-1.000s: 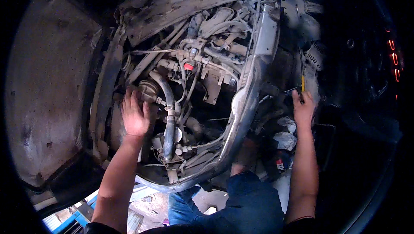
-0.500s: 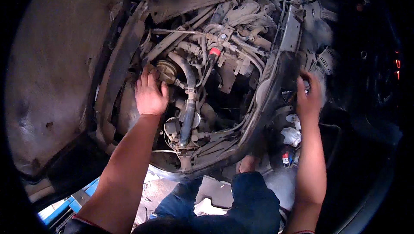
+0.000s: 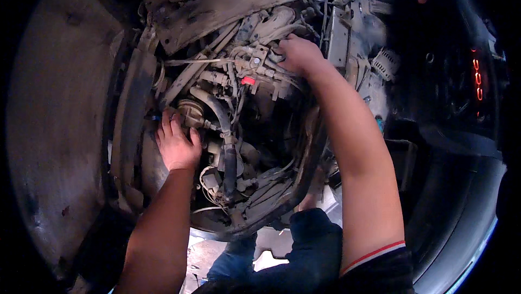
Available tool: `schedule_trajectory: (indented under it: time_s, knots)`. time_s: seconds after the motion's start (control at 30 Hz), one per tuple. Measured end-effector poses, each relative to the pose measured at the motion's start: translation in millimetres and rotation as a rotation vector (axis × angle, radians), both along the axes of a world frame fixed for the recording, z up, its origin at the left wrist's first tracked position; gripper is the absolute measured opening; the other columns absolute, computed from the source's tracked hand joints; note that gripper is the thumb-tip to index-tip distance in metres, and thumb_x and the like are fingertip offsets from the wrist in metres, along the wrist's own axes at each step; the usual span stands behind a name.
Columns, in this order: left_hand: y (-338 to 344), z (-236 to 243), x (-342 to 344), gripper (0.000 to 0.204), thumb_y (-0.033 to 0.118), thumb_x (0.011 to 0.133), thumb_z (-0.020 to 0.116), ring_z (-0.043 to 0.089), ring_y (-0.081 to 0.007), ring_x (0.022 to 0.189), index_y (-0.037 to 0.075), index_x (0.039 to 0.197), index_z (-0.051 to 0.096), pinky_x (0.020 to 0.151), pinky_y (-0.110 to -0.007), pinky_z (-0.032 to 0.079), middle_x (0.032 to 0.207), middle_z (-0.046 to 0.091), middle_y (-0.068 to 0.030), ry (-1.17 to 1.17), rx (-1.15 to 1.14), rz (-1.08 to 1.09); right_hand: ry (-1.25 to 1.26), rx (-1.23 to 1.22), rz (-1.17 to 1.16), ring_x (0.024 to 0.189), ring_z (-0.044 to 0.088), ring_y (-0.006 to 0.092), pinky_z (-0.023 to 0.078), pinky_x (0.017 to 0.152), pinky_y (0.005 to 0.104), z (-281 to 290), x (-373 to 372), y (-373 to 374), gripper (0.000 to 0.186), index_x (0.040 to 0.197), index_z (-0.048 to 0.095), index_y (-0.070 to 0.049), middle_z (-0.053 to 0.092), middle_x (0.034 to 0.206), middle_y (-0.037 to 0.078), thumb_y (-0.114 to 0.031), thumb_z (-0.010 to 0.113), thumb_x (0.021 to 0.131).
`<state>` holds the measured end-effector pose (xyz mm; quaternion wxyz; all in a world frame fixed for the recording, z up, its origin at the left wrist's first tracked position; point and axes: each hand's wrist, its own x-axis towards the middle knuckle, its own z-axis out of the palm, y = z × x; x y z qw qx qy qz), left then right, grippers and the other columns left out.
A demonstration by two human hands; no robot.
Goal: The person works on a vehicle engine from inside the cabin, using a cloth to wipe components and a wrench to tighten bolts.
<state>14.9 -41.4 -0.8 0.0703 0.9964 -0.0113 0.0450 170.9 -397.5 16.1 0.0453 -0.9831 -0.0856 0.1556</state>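
Observation:
My left hand point(image 3: 178, 146) lies with its fingers stretched out against the lower left side of a dusty, round, yellowish metal part point(image 3: 191, 112). Over the hoses at the far side of the engine bay, my right hand point(image 3: 299, 55) reaches in with bent fingers. What lies between those fingers is hidden. Left of this hand sits a metal fitting with a bolt point(image 3: 256, 63), with a red cap point(image 3: 248, 81) just below it. A thick black hose point(image 3: 230, 166) runs down the middle, to the right of my left hand.
A metal frame edge point(image 3: 310, 155) curves round the right and near side of the bay. On the left stands a large brown panel point(image 3: 65, 120). Dark seats or trim point(image 3: 461, 185) and glowing red lights point(image 3: 477, 80) are at the right.
My right hand has moved left and away from me, from beyond the frame edge onto the hoses. The left hand stays by the round part. The whole view has shifted a little.

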Motion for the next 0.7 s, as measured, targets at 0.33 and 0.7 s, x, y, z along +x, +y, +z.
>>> schedule_trajectory:
  time_s: [0.33, 0.7]
  knots:
    - [-2.9, -1.5, 0.8, 0.061, 0.034, 0.084, 0.061, 0.046, -0.0406, 0.126, 0.004, 0.135, 0.047, 0.107, -0.052, 0.036, 0.152, 0.036, -0.0170, -0.013, 0.081, -0.020, -0.357, 0.312, -0.145, 0.103, 0.060, 0.0404, 0.052, 0.088, 0.0461, -27.2, -12.3, 9.6, 0.056, 0.116, 0.057, -0.006, 0.053, 0.119, 0.017, -0.024, 0.084, 0.070]
    - [-3.2, -2.8, -0.1, 0.061, 0.034, 0.083, 0.062, 0.047, -0.0418, 0.123, 0.004, 0.134, 0.046, 0.106, -0.052, 0.037, 0.151, 0.037, -0.0174, 0.014, 0.065, 0.008, -0.392, 0.105, -0.295, 0.112, 0.057, 0.0357, 0.051, 0.089, 0.0473, -16.9, -22.6, 17.1, 0.062, 0.118, 0.061, -0.011, 0.052, 0.125, 0.015, -0.039, 0.085, 0.069]
